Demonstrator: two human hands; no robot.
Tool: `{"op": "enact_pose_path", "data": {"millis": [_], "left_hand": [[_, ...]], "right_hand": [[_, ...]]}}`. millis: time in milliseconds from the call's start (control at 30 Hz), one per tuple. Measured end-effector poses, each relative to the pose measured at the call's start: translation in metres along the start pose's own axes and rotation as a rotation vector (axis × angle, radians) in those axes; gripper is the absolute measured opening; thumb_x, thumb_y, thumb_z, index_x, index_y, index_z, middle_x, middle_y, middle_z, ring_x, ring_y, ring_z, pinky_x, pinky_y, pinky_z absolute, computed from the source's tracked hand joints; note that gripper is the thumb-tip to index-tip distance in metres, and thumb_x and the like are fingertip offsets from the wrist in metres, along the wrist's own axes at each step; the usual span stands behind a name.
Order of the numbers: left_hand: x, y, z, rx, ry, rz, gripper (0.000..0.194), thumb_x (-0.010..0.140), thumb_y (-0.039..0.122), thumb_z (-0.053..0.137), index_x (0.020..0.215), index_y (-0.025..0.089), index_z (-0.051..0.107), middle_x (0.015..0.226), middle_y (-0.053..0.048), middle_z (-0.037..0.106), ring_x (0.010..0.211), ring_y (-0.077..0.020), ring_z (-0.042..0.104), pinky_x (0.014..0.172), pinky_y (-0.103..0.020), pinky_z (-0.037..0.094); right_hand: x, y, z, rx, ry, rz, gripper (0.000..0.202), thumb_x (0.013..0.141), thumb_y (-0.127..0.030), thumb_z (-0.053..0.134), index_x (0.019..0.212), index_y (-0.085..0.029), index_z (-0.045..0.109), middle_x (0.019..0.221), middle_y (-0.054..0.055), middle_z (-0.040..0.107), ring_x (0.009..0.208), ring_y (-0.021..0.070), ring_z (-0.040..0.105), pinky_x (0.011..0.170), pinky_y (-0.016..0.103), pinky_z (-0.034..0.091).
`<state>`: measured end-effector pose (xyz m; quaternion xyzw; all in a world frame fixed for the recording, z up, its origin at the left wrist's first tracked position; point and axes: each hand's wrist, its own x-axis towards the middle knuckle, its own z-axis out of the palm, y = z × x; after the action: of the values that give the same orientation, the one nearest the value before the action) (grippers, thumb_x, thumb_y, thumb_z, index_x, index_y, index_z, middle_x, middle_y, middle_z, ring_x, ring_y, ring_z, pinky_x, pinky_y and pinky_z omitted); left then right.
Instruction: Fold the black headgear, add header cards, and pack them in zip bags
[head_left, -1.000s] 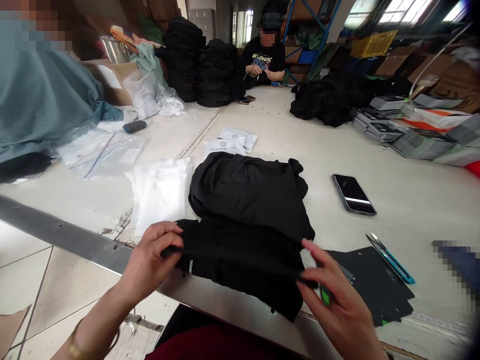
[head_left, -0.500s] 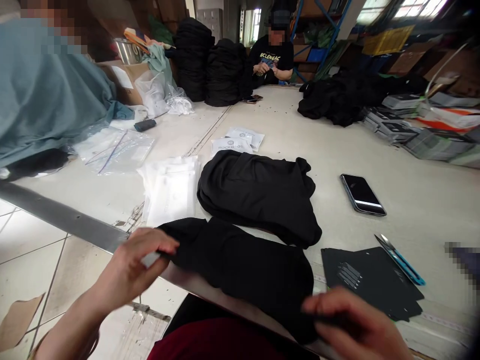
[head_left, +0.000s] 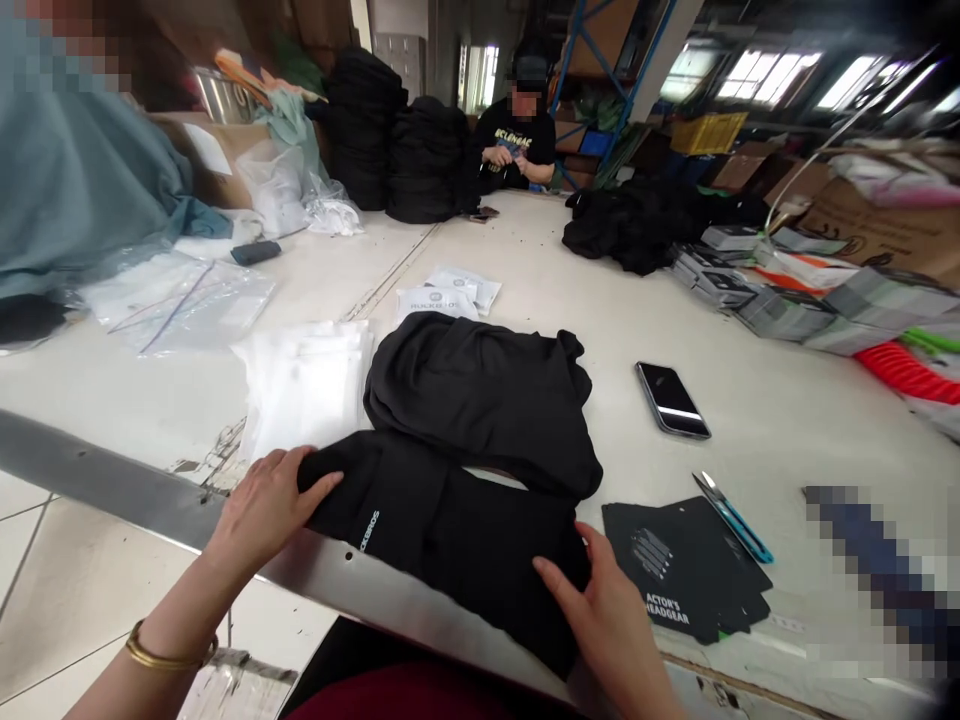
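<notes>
A black cloth headgear (head_left: 442, 525) with partly visible white lettering lies stretched across the near edge of the table. At its left end, my left hand (head_left: 274, 500) holds it, thumb on top and fingers at the far side. My right hand (head_left: 600, 595) grips the right end, thumb over the fabric and fingers on its outer edge. Just behind, a stack of folded black cloth headgear (head_left: 480, 395) touches or nearly touches the piece. White plastic bags (head_left: 307, 385) sit left of that stack. Dark printed cards (head_left: 675, 570) lie to the right of my right hand.
Blue-handled thread snips (head_left: 739, 525) rest on the cards, and a phone (head_left: 673, 400) lies behind them. Printed packets (head_left: 446, 292) are beyond the stack. Black cloth piles (head_left: 427, 160) and grey boxes (head_left: 780, 310) stand farther back. A co-worker (head_left: 517, 130) sits across the table (head_left: 517, 240).
The black headgear has come down flat on the table edge, its white lettering now showing. My right hand has moved left and up, and the view has turned right.
</notes>
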<state>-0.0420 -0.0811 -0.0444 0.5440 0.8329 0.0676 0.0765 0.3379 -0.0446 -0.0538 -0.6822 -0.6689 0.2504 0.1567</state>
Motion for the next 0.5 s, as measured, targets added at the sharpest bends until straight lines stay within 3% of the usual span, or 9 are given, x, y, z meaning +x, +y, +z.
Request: {"op": "enact_pose_path", "data": {"millis": [167, 267, 367, 500], "left_hand": [[-0.004, 0.006, -0.005, -0.110, -0.073, -0.028, 0.036, 0.080, 0.053, 0.044, 0.090, 0.020, 0.056, 0.082, -0.006, 0.062, 0.075, -0.0248, 0.061, 0.063, -0.032, 0.044], [-0.007, 0.009, -0.009, -0.251, -0.153, -0.040, 0.033, 0.082, 0.053, 0.042, 0.094, 0.024, 0.052, 0.073, -0.001, 0.063, 0.067, -0.0219, 0.062, 0.060, -0.031, 0.043], [-0.009, 0.011, -0.012, -0.348, -0.143, -0.051, 0.040, 0.080, 0.055, 0.045, 0.106, 0.026, 0.050, 0.071, 0.000, 0.064, 0.066, -0.0225, 0.063, 0.060, -0.031, 0.044], [-0.008, 0.012, -0.013, -0.454, -0.163, 0.013, 0.032, 0.078, 0.052, 0.047, 0.095, 0.027, 0.057, 0.063, 0.002, 0.063, 0.062, -0.0215, 0.063, 0.054, -0.029, 0.044]], "right_hand": [[0.010, 0.004, 0.011, 0.156, 0.022, -0.152, 0.035, 0.072, -0.039, 0.057, 0.101, -0.020, 0.059, 0.094, 0.007, 0.071, 0.079, 0.0243, 0.068, 0.064, 0.029, 0.055], [0.010, 0.010, 0.014, 0.256, 0.109, -0.221, 0.027, 0.070, -0.042, 0.058, 0.088, -0.023, 0.065, 0.088, 0.005, 0.072, 0.079, 0.0246, 0.068, 0.063, 0.028, 0.055], [0.008, 0.009, 0.013, 0.290, 0.146, -0.195, 0.029, 0.073, -0.044, 0.055, 0.090, -0.023, 0.066, 0.087, 0.006, 0.071, 0.078, 0.0254, 0.068, 0.058, 0.028, 0.055], [0.011, 0.007, 0.006, 0.297, 0.124, -0.229, 0.025, 0.073, -0.042, 0.054, 0.087, -0.024, 0.066, 0.079, 0.005, 0.070, 0.071, 0.0235, 0.067, 0.057, 0.027, 0.054]]}}
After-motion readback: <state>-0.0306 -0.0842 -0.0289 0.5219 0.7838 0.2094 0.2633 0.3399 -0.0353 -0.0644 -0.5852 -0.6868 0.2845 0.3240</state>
